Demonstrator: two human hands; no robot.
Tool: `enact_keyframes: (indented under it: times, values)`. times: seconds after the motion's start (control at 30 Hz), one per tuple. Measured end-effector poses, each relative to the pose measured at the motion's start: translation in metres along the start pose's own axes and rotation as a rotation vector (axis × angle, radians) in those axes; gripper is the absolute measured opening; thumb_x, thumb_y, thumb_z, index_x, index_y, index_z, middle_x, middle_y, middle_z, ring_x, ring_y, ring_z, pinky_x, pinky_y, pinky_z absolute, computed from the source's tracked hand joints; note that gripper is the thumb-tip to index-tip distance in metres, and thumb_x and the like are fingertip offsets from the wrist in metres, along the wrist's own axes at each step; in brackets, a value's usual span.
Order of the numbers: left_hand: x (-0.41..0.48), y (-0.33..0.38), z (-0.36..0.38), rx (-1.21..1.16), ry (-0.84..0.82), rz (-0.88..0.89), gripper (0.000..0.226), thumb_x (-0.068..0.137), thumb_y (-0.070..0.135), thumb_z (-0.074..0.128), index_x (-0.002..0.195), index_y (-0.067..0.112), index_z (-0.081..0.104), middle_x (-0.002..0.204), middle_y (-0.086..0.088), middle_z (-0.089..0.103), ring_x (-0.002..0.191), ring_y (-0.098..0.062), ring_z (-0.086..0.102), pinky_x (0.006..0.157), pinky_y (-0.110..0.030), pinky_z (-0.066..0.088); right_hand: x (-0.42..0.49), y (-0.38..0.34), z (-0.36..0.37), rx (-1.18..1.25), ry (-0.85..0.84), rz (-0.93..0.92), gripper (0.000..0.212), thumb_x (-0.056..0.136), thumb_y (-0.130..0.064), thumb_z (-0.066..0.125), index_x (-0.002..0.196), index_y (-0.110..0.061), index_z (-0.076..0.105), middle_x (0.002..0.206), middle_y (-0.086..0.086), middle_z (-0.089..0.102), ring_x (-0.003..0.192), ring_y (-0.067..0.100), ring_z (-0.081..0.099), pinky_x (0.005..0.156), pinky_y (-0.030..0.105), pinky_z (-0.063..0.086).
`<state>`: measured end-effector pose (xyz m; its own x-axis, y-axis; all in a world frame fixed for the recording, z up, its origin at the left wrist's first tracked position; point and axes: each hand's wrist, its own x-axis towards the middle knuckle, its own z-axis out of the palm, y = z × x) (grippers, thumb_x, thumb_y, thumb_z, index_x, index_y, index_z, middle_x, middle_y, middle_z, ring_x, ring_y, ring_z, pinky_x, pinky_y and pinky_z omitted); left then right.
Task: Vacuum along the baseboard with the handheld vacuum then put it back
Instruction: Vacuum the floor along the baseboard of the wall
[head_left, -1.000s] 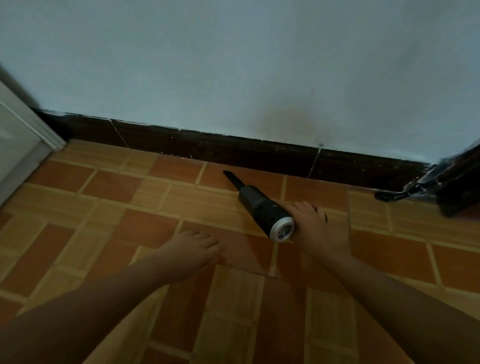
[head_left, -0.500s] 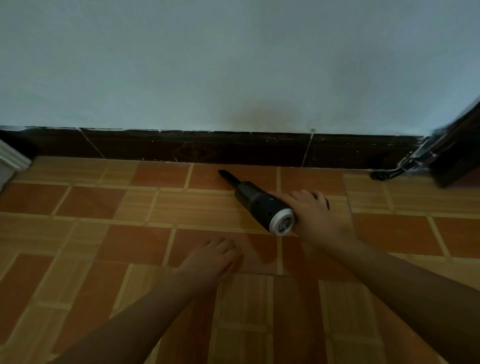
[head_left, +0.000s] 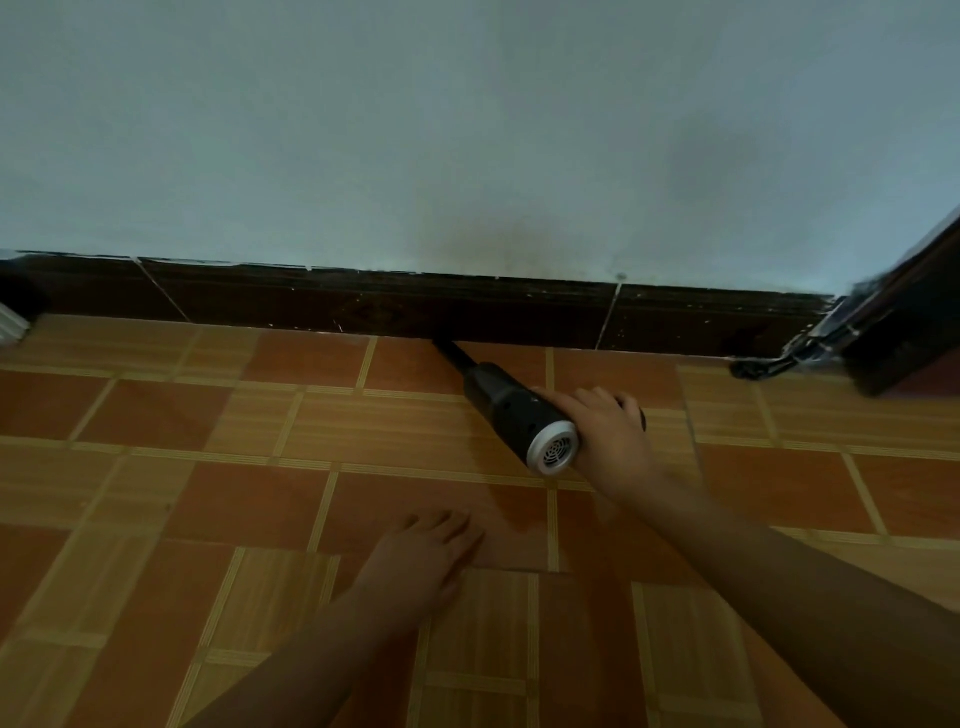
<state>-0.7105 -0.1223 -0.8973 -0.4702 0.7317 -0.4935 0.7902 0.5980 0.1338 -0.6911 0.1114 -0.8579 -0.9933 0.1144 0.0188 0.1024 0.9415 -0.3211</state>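
Head view: my left hand (head_left: 421, 564) rests flat on the orange tiled floor (head_left: 156, 415), fingers straight. The black cylindrical handheld vacuum (head_left: 511, 410), its thin nozzle touching the dark brown baseboard (head_left: 311, 306), sits gripped in my right hand (head_left: 613, 441). I judge vacuuming underway; putting it back remains. No brand or writing is readable.
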Motion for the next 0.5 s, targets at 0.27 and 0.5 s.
enact_keyframes:
  times: [0.27, 0.5]
  values:
    - [-0.002, 0.008, 0.004, 0.002, 0.008, -0.059, 0.053, 0.100, 0.036, 0.027, 0.148, 0.027, 0.007, 0.158, 0.004, 0.002, 0.145, -0.014, 0.004, 0.116, -0.038, 0.011, -0.005, 0.007, 0.003, 0.016, -0.015, 0.030, 0.063, 0.083, -0.024, 0.061, 0.138, -0.031, 0.032, 0.110, -0.001, 0.054, 0.111, 0.018, 0.042, 0.102, 0.037, 0.018]
    - [0.001, 0.011, 0.005, 0.003, 0.014, -0.091, 0.053, 0.099, 0.037, 0.027, 0.148, 0.027, 0.008, 0.158, 0.004, 0.003, 0.145, -0.014, 0.006, 0.115, -0.039, 0.012, -0.018, 0.024, -0.005, -0.001, 0.010, 0.040, 0.059, 0.084, -0.023, 0.059, 0.136, -0.031, 0.034, 0.112, -0.003, 0.055, 0.112, 0.018, 0.042, 0.101, 0.036, 0.018]
